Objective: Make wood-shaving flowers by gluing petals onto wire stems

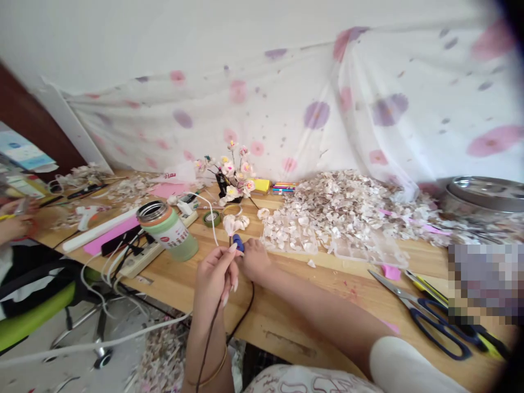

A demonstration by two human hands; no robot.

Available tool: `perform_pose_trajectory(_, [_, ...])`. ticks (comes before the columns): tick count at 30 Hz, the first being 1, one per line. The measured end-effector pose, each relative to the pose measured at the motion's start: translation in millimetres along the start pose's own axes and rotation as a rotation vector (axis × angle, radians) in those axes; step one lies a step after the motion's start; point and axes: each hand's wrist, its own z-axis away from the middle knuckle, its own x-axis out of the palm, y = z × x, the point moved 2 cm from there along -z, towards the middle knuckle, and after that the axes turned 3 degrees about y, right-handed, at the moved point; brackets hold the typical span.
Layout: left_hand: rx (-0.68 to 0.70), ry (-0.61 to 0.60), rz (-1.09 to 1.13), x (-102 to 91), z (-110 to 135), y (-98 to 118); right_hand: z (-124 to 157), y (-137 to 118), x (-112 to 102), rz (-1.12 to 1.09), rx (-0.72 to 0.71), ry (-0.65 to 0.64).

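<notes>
Pinched between the fingers of my left hand (219,275) is an artificial flower (230,225) with pale petals. Its long dark stem (209,341) trails down along my forearm. Close beside it, my right hand (254,259) is closed around a blue glue gun (237,242), mostly hidden by the fingers; a black cord (250,305) hangs below that hand. The blue tip is right at the flower's base; whether they touch I cannot tell. More pale petal clusters (242,222) lie just behind. Beyond them, finished blossoms (237,172) stand in a black holder (223,188).
A green jar (174,240) stands left, beside a power strip (141,254) with cables. Right are a petal heap (347,202), clear compartment trays (368,248), large scissors (426,314) and a metal bowl (483,199). A tape roll (212,219) lies near. Another person's hand (16,224) is far left.
</notes>
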Motion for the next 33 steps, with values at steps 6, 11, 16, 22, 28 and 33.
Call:
perform_pose_trajectory(6, [-0.012, -0.002, -0.042, 3.6, 2.0, 0.7, -6.4, 0.8, 9.8, 0.043, 0.046, 0.006])
perform_pose_trajectory(11, [-0.018, -0.018, -0.046, 5.6, 0.4, -2.8, 19.6, 16.4, -19.4, -0.029, -0.03, 0.032])
perform_pose_trajectory(16, [-0.068, -0.05, -0.079, 16.5, 0.1, -9.2, 70.2, 78.6, -83.2, -0.104, -0.164, 0.09])
perform_pose_trajectory(22, [-0.137, -0.159, -0.114, 45.3, -7.8, -19.1, 106.6, 150.5, -120.1, -0.117, -0.058, 0.171])
perform_pose_trajectory(28, [-0.179, -0.225, -0.121, 64.2, -10.0, -30.1, 101.9, 158.4, -91.8, -0.226, 0.008, 0.177])
perform_pose_trajectory(33, [-0.243, -0.285, -0.183, 77.2, -7.1, -37.5, 99.4, 149.1, -104.9, -0.405, 0.075, 0.214])
